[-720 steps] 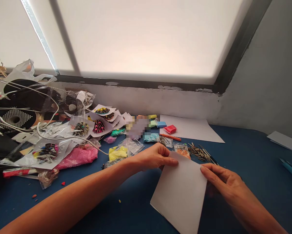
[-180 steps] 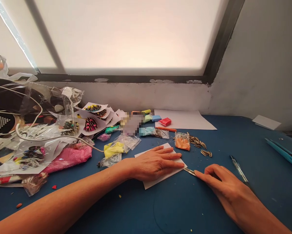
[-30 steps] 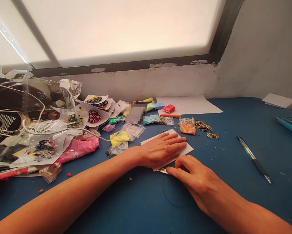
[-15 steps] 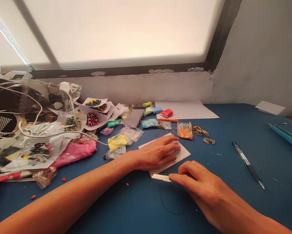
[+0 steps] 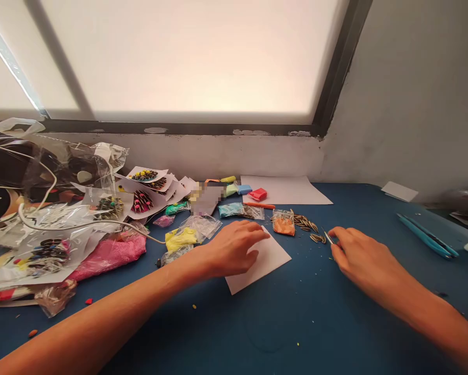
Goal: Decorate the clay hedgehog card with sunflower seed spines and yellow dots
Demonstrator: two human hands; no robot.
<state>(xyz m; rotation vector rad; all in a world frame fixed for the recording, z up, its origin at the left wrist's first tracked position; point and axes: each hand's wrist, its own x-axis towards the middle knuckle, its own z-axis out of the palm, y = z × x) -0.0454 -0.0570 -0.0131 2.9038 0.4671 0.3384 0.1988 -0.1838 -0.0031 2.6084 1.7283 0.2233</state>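
Note:
My left hand (image 5: 239, 249) rests on the left part of a small white sheet of paper (image 5: 268, 263), its fingers loosely spread and slightly bent. To the right, my right hand (image 5: 354, 250) is over the blue table, thumb and fingers pinched together. A slim pale stick (image 5: 328, 237) pokes out from its fingertips; the rest of it is hidden by the hand. Just left of these fingertips lie several striped sunflower seeds (image 5: 306, 224). Beside the seeds is a small clear bag with orange contents (image 5: 283, 224).
On the left is a pile of plastic bags, cables and white cards bearing coloured-headed sticks (image 5: 142, 200). Small packets, including a yellow one (image 5: 180, 239) and a red one (image 5: 258, 194), lie near the wall. A larger white sheet (image 5: 296, 190) and blue tweezers (image 5: 427, 234) lie farther off.
My right hand has moved right and away from the small sheet, to where the pen lay; the pen is no longer visible. My left hand stays on the paper. The view has shifted slightly right.

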